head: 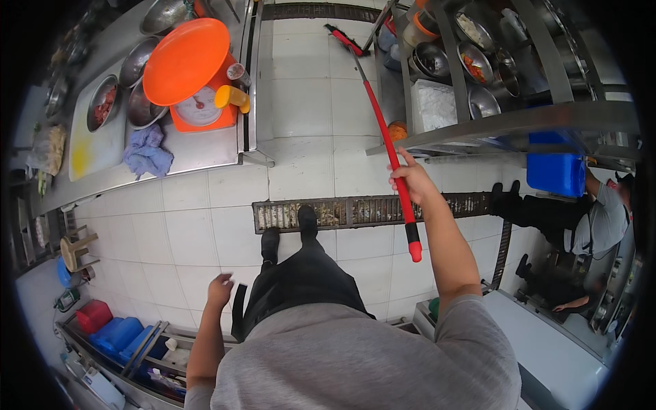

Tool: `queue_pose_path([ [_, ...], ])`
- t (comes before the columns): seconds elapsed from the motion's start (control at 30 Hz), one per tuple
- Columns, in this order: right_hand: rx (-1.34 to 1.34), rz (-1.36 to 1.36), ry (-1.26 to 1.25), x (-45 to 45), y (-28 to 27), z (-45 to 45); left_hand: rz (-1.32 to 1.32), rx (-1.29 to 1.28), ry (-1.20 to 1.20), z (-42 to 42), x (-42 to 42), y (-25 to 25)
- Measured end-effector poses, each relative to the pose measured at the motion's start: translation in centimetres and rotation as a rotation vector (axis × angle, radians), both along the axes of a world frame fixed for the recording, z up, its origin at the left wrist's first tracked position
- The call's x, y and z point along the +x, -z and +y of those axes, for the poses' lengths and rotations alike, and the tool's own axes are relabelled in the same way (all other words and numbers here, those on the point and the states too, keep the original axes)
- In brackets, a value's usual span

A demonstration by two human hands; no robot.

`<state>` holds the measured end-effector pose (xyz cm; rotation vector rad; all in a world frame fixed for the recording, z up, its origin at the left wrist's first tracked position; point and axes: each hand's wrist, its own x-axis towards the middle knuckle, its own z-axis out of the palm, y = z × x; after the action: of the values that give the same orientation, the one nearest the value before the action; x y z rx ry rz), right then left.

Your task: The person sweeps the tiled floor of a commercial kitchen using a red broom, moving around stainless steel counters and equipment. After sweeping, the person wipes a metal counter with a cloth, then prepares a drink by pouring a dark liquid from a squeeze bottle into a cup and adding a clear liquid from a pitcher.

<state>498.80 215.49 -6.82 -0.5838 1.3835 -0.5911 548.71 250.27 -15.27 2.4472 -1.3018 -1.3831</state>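
Observation:
My right hand grips the red handle of a broom, with the index finger pointing out along it. The broom's dark-bristled red head rests on the tiled floor at the far end of the aisle. Its handle end, black and red, hangs over the floor near my forearm. At my left side, my left hand hangs low with its fingers loosely bent and nothing visible in it. Below my boots runs a metal floor drain grate, with food scraps in its left part.
On the left, a steel table bears an orange scale, bowls and a purple cloth. A steel rack with bowls stands on the right. One person holds a blue container; another is beyond. Behind-left are plastic containers.

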Motion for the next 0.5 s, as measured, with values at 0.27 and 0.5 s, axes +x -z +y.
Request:
queue_pose_path([
  [0.27, -0.488, -0.767, 0.556, 4.0, -16.2, 2.0, 0.343, -0.858, 0.534, -35.1, -24.2, -8.8],
  [0.5, -1.34, 0.522, 0.224, 2.3, -16.0, 3.9, 0.006, -0.876, 0.734, -47.9, -37.3, -10.6],
])
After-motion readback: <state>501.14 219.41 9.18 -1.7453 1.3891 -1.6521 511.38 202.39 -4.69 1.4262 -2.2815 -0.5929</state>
